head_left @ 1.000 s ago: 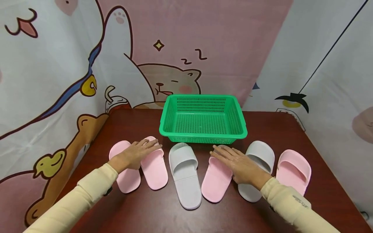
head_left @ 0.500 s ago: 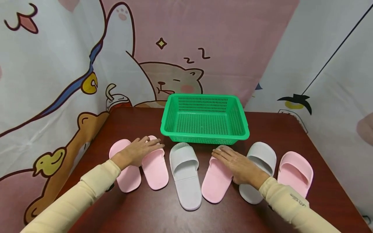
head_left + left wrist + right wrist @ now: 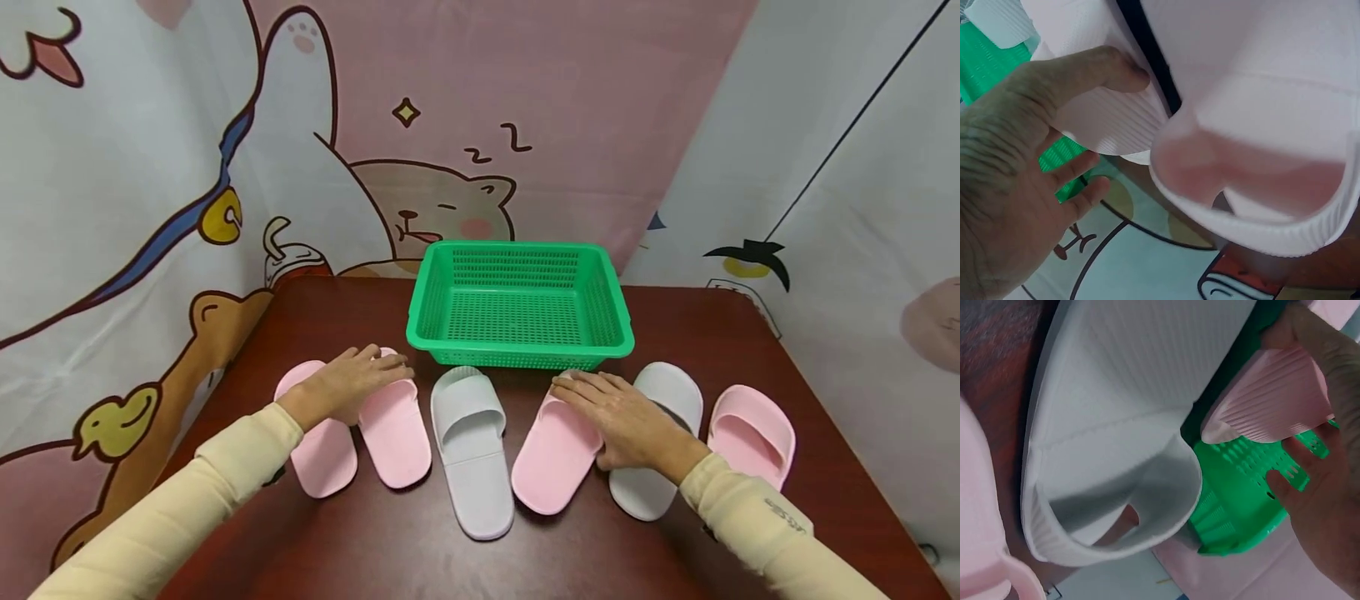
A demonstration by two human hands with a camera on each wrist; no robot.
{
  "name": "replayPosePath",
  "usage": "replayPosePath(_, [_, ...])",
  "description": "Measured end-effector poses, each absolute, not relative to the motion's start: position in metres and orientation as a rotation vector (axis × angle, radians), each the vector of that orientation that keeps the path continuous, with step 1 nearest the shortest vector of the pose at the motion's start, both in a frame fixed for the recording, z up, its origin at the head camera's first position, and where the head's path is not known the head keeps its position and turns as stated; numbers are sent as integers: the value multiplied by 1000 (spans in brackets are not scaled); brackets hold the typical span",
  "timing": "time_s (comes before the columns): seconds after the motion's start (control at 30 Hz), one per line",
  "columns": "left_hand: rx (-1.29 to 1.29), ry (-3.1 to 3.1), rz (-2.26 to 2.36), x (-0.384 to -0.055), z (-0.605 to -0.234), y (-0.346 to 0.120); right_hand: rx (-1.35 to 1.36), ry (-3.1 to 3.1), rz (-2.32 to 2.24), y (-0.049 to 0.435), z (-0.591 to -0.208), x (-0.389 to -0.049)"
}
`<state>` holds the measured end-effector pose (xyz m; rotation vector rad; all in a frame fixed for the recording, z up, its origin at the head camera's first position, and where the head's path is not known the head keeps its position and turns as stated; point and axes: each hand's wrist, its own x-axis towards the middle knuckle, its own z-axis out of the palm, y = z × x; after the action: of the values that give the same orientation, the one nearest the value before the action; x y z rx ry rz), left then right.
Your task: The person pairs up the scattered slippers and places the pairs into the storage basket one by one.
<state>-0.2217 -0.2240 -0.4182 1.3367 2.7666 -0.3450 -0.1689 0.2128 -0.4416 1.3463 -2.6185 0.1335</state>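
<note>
In the head view my left hand point(image 3: 348, 382) lies over the toe end of a pink slipper point(image 3: 396, 437), second from the left. Its thumb rests along one side of that slipper and the fingers curl round the toe, as the left wrist view shows. My right hand point(image 3: 622, 417) grips another pink slipper point(image 3: 553, 457) by its toe strap; its ridged strap point(image 3: 1272, 400) shows between thumb and fingers in the right wrist view. Between these two lies a grey-white slipper point(image 3: 476, 467), sole down, untouched by either hand.
A green plastic basket point(image 3: 520, 350) stands behind the slippers. At the far left lies one pink slipper point(image 3: 326, 458). Right of my right hand are another grey-white slipper point(image 3: 671, 387) and a pink slipper point(image 3: 752, 429). A printed cloth point(image 3: 585, 125) hangs round the dark red table point(image 3: 360, 550).
My fingers have closed in on the two pink slippers. The one under my right hand has shifted slightly away from the table's front; the others lie as before.
</note>
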Motion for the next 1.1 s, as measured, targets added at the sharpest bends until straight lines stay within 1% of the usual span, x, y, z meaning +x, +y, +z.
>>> replayPosePath(0.23, [1320, 2790, -254, -213, -408, -227, 1339, -2583, 167, 209, -436, -164])
replayPosePath(0.53, [1358, 2783, -127, -202, -407, -223, 1253, -2569, 235, 210, -434, -157])
replayPosePath(0.73, [1340, 2784, -104, -201, -407, -218, 1201, -2599, 238, 213, -433, -153])
replayPosePath(0.97, [1379, 2799, 2, -202, -403, -213, 1129, -2631, 174, 218, -430, -148])
replayPosePath(1.1, [1353, 2798, 10, -202, -400, -209, 1115, -2646, 221, 218, -427, -145])
